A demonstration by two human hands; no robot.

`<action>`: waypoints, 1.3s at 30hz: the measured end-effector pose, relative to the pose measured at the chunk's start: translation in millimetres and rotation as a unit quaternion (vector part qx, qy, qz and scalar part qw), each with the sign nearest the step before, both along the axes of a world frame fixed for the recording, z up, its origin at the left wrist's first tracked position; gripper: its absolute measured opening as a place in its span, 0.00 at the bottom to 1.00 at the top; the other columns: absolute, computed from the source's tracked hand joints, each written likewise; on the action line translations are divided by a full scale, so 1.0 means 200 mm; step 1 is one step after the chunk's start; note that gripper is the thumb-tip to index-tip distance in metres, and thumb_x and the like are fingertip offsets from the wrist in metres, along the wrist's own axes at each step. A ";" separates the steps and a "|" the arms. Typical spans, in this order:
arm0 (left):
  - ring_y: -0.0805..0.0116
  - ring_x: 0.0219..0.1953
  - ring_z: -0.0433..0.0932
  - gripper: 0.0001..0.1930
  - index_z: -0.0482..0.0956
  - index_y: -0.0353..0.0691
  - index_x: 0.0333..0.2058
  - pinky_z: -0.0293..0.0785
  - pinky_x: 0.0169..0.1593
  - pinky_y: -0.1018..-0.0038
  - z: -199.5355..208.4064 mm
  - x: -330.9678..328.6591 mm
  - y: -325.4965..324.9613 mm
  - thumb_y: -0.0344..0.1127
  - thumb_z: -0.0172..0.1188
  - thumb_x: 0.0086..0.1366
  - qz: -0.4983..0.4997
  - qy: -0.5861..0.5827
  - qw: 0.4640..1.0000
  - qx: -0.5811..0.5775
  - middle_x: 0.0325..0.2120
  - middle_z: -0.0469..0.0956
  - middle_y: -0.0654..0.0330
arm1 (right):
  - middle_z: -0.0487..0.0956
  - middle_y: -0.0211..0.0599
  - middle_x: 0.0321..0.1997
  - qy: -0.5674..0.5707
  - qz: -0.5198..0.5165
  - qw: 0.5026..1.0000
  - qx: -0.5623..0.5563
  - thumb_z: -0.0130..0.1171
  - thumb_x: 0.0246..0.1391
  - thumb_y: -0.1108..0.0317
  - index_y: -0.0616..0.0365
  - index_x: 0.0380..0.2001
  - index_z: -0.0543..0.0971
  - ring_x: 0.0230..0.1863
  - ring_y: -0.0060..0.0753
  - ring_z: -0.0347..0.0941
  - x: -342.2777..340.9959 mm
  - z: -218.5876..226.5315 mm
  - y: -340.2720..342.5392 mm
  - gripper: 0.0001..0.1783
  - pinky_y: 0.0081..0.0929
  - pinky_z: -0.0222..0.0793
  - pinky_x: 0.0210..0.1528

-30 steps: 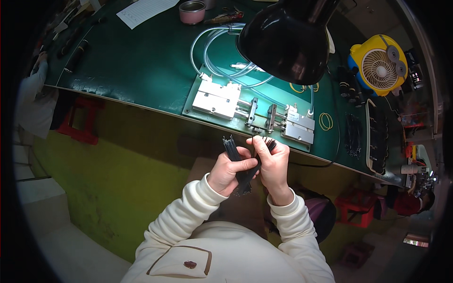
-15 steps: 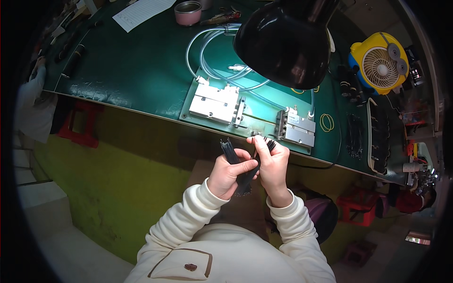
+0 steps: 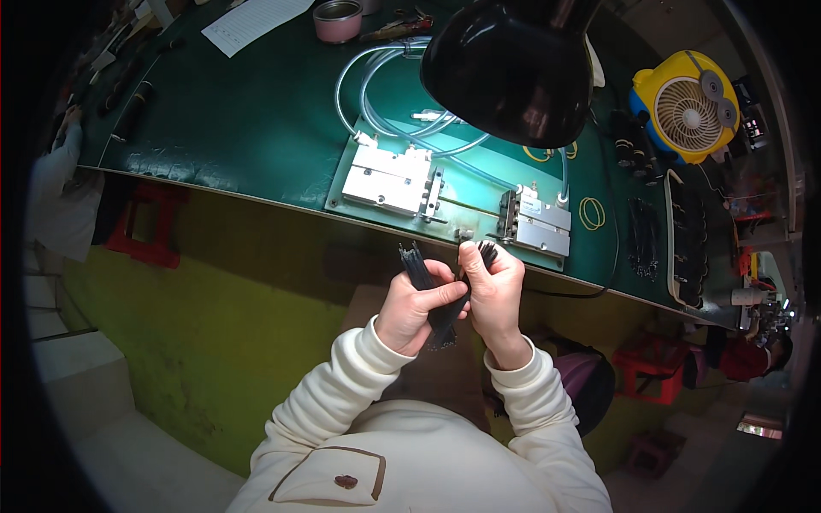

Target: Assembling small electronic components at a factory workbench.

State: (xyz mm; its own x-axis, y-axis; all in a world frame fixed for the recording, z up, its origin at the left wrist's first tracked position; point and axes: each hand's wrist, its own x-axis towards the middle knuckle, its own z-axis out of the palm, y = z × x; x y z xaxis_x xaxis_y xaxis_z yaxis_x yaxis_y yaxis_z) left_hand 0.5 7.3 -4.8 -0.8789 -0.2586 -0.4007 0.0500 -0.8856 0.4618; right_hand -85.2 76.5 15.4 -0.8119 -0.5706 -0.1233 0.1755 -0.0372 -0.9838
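Note:
Close in front of the table edge, my left hand (image 3: 409,309) is closed round a bundle of thin black strands (image 3: 416,268). Its upper ends poke out above the fingers and its lower ends hang below, by my thumb. My right hand (image 3: 496,292), beside it, grips another group of black strands (image 3: 488,253) whose tips show past the thumb and index finger. The two groups come together between my hands, and whether they are one bundle is hidden by the fingers. Just beyond stand two silver pneumatic blocks (image 3: 389,181) on a green base plate (image 3: 339,195).
Clear tubing (image 3: 366,98) loops behind the blocks, under a black lamp (image 3: 509,77). To the right are yellow rubber bands (image 3: 591,214), black strand bundles (image 3: 641,239), a tray (image 3: 672,256) and a yellow fan (image 3: 687,107). A pink tin (image 3: 337,23) stands at the back.
My right thumb and fingertips have shifted slightly at the strand tips, drawing closer together. My left hand keeps its hold, and the whole view has moved a little.

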 end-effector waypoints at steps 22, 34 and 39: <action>0.70 0.22 0.73 0.05 0.68 0.33 0.30 0.73 0.29 0.75 0.05 0.01 -0.03 0.25 0.53 0.54 -0.032 0.021 0.999 -0.002 0.23 0.71 0.59 | 0.69 0.25 0.09 -0.040 -0.046 0.998 0.036 0.51 0.50 0.65 0.65 0.17 0.74 0.08 0.10 0.58 0.02 0.03 -0.02 0.15 0.12 0.51 0.09; 0.69 0.27 0.76 0.09 0.68 0.29 0.36 0.75 0.35 0.74 0.08 0.07 -0.05 0.24 0.51 0.55 -0.054 0.004 0.996 -0.068 0.29 0.73 0.56 | 0.70 0.27 0.13 0.047 0.006 0.999 -0.024 0.53 0.50 0.66 0.64 0.15 0.71 0.16 0.11 0.62 0.03 -0.01 0.05 0.15 0.11 0.57 0.17; 0.69 0.26 0.76 0.07 0.70 0.29 0.33 0.75 0.34 0.74 0.09 0.07 -0.07 0.23 0.52 0.54 -0.044 -0.012 0.997 -0.062 0.28 0.73 0.56 | 0.70 0.25 0.14 0.068 0.002 0.998 0.006 0.53 0.48 0.69 0.65 0.19 0.74 0.17 0.11 0.61 0.05 0.03 0.02 0.10 0.10 0.57 0.18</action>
State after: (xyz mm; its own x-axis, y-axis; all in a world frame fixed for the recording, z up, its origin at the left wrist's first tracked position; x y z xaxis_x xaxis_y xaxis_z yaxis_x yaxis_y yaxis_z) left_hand 14.6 -6.4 12.7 -0.8915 -0.2287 -0.3911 -0.0379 -0.8226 0.5674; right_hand -75.0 80.6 21.3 -0.8188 -0.5738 -0.0194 0.0413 -0.0252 -0.9988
